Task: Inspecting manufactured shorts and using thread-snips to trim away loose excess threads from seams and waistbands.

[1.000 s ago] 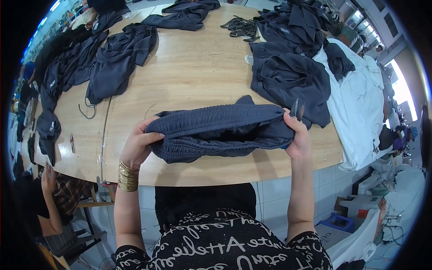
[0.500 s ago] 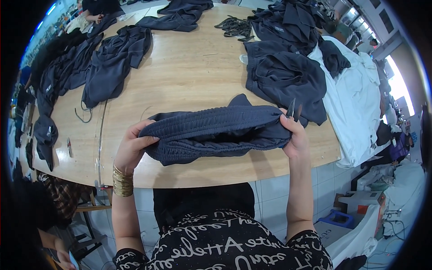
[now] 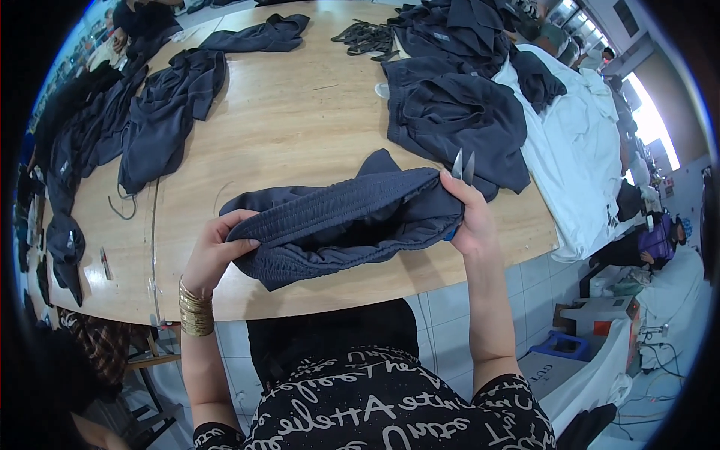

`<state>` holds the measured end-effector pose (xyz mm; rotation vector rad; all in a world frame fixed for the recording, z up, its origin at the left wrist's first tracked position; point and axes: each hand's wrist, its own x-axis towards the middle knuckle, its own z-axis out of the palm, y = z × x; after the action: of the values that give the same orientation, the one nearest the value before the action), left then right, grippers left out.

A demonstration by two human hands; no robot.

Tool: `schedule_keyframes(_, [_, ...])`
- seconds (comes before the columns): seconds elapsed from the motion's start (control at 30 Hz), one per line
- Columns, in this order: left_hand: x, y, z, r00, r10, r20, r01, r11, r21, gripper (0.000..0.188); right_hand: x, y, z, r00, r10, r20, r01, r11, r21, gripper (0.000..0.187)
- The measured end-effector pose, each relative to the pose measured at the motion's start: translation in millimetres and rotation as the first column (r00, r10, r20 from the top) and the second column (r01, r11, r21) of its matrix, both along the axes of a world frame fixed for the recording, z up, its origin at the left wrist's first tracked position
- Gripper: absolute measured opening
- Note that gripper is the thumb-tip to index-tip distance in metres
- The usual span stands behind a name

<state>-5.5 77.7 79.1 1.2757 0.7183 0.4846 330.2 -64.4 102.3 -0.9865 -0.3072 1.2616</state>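
Stretched between my hands is a pair of dark navy trousers [image 3: 337,214], its gathered elastic waistband facing me and its opening showing dark inside. My left hand [image 3: 217,251] grips the band's left end, thumb on top. My right hand [image 3: 471,217] pinches the other end. It also holds thread snips [image 3: 460,166], whose two pointed blades stick up apart beyond the fingers; their handle is mostly hidden in the palm. The rest of the garment lies behind the band, over the table.
Dark garments lie on the wooden table [image 3: 285,112]: a pair with a gathered waist [image 3: 457,112] at right, a heap behind it, more garments [image 3: 161,112] at left. Dark cords [image 3: 365,36] lie at the far side. White cloth [image 3: 577,150] drapes over the right edge. A small tool [image 3: 105,262] lies at left.
The waistband has tilted, its right end now higher than its left. Its opening gapes wider. My view has shifted slightly, and both hands keep their hold.
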Motion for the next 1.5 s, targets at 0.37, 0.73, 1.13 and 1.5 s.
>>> schedule_keyframes(0.37, [25.7, -13.5, -38.2, 0.969, 0.056, -0.242, 0.069, 0.876, 0.478, 0.033, -8.6, 2.1, -42.0, 0.692, 0.129, 0.710, 0.079, 0.964, -0.253, 0.049])
schedule_keyframes(0.73, [45.0, -21.7, -104.2, 0.870, 0.283, -0.404, 0.136, 0.649, 0.748, 0.047, -71.1, 28.5, -131.2, 0.671, 0.017, 0.741, 0.089, 0.991, -0.103, 0.057])
schedule_keyframes(1.13, [123.3, -9.9, 37.4, 0.529, -0.594, -0.606, 0.842, 0.277, 0.463, 0.049, -94.3, 71.1, -63.7, 0.791, 0.279, -0.545, -0.127, 0.946, 0.300, 0.033])
schedule_keyframes(1.5, [1.1, 39.0, 30.3, 0.863, 0.207, -0.461, 0.391, 0.306, 0.868, 0.059, -13.8, 36.4, 130.4, -0.359, 0.362, 0.860, -0.864, 0.218, -0.453, 0.029])
